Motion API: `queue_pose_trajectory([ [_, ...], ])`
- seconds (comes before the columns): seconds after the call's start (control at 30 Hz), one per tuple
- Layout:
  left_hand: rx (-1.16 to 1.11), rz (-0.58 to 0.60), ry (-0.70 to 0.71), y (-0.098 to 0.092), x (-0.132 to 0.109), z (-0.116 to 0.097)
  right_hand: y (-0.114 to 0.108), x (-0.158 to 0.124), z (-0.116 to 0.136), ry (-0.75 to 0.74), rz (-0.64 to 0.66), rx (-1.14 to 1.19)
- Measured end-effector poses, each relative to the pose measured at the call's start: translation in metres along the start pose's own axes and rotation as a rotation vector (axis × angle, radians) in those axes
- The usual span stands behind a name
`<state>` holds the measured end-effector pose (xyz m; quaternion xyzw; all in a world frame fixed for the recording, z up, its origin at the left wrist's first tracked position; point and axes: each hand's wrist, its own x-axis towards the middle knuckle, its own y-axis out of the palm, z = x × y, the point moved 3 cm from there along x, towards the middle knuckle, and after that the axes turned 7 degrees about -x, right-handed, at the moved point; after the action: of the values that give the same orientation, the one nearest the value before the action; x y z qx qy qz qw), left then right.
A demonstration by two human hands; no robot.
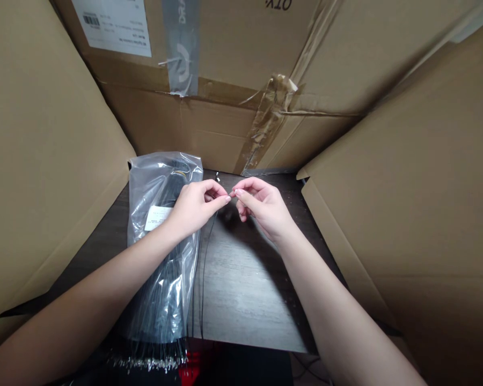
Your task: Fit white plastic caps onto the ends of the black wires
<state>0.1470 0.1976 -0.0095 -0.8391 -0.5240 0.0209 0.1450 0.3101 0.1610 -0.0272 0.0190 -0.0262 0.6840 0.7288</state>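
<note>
wire (202,300): black | bag label (156,217): white, dark print | tabletop (241,289): grey, grained | tape (180,35): grey, pale lettering | cardboard (394,187): brown

The rear carton (233,48) bears "QTY:", inverted. Its grey tape (182,64) shows "DRA". Paper label (116,32) and bag label (156,217): print too small to read.

Black wire (203,300), upper end indistinct

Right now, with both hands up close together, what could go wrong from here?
The small piece between the left hand and right hand is barely visible, so it might slip and be hard to find. The strand ends stick out past the table edge and could snag. The left forearm crosses the plastic bag and might drag it.
</note>
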Motion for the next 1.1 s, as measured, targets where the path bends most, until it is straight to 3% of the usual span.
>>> queue_pose_trajectory([
  [0.2, -0.050, 0.005, -0.038, -0.0004, -0.0002, 0.0005, -0.0007, 0.0004, 0.0003, -0.030, -0.005, -0.039],
  [0.67, -0.422, 0.077, -0.257, 0.0036, 0.0023, 0.0018, 0.0007, 0.0012, 0.0015, -0.003, 0.000, -0.021],
  [0.87, -0.422, 0.177, -0.292, 0.0082, 0.0021, 0.0008, 0.0004, 0.0013, 0.0000, 0.002, -0.012, -0.026],
  [1.1, -0.401, 0.186, -0.265, 0.0070, 0.0019, 0.0007, -0.0012, 0.0006, 0.0001, 0.014, -0.026, -0.059],
])
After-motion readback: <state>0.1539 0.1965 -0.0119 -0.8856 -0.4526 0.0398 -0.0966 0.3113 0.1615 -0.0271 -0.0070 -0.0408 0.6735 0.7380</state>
